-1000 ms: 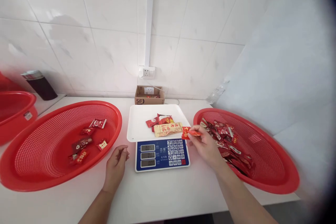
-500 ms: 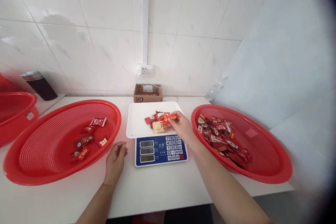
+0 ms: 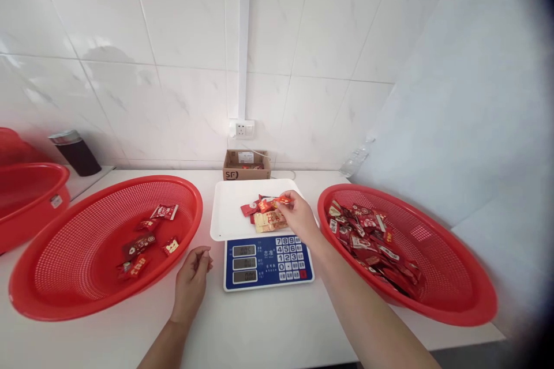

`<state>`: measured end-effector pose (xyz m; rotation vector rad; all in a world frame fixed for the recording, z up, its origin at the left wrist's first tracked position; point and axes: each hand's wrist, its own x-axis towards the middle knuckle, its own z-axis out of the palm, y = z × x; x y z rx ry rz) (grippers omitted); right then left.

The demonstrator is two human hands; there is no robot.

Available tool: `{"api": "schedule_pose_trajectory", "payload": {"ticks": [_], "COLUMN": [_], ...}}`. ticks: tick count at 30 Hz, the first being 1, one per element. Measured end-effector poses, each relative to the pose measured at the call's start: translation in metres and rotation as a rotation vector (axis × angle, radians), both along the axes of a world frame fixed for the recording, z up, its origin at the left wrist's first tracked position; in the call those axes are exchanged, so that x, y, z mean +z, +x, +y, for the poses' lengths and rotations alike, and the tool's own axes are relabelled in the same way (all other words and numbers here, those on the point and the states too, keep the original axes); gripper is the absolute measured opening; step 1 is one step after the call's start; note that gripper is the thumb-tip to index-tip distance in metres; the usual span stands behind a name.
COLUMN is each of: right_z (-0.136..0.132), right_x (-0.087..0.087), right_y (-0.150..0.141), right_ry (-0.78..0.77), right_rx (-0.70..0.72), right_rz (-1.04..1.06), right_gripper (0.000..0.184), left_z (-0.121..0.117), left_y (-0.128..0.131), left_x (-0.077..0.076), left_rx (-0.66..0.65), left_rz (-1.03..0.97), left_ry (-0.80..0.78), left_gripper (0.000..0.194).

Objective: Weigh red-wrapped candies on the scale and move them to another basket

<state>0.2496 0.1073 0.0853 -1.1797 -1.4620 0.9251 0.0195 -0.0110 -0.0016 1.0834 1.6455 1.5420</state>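
Observation:
My right hand [image 3: 298, 218] reaches over the white tray [image 3: 229, 210] of a blue electronic scale [image 3: 268, 262]. Its fingers pinch a small red packet [image 3: 282, 200] just above a little pile of red and gold packets [image 3: 266, 214] on the tray. My left hand [image 3: 193, 279] rests on the white table beside the scale, fingers loosely curled with nothing in them. A red mesh basket [image 3: 450, 300] on the right holds several red packets. Another red mesh basket [image 3: 52, 277] on the left holds several packets too.
A small cardboard box [image 3: 246, 165] stands behind the scale under a wall socket [image 3: 241, 128]. A red tub [image 3: 26, 196] and a dark canister [image 3: 78, 153] sit at the far left. A clear plastic bottle [image 3: 357, 157] lies by the right wall.
My right hand carried a red packet from beside the right basket over to the scale's tray and now holds it at the pile. The left hand stayed put.

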Motion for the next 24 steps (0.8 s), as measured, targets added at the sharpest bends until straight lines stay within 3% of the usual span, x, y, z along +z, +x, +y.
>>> {"api": "schedule_pose_trajectory", "payload": {"ticks": [5, 9, 12, 16, 20, 24], "right_z": [-0.024, -0.056, -0.076, -0.087, -0.089, -0.117], "right_x": [0.016, 0.028, 0.031, 0.023, 0.026, 0.049], "right_y": [0.013, 0.047, 0.083, 0.131, 0.15, 0.143], "right_ry": [-0.077, -0.108, -0.104, -0.121, 0.038, 0.189], "right_rx": [-0.002, -0.099, -0.257, -0.505, -0.671, -0.783], "right_rz": [0.286, 0.435, 0.276, -0.161, -0.627, -0.576], "right_gripper": [0.026, 0.033, 0.035, 0.037, 0.046, 0.045], "left_z": [0.001, 0.0, -0.002, -0.002, -0.001, 0.0], "left_y": [-0.001, 0.001, 0.004, 0.007, 0.007, 0.005], "left_x": [-0.001, 0.004, 0.009, 0.012, 0.011, 0.008], "left_rx": [0.005, 0.011, 0.004, 0.0, -0.001, 0.016], "left_rz": [-0.016, 0.004, 0.008, -0.003, -0.01, -0.017], "left_ry": [0.009, 0.023, 0.022, 0.019, 0.013, -0.006], "left_gripper": [0.034, 0.032, 0.03, 0.031, 0.033, 0.032]}}
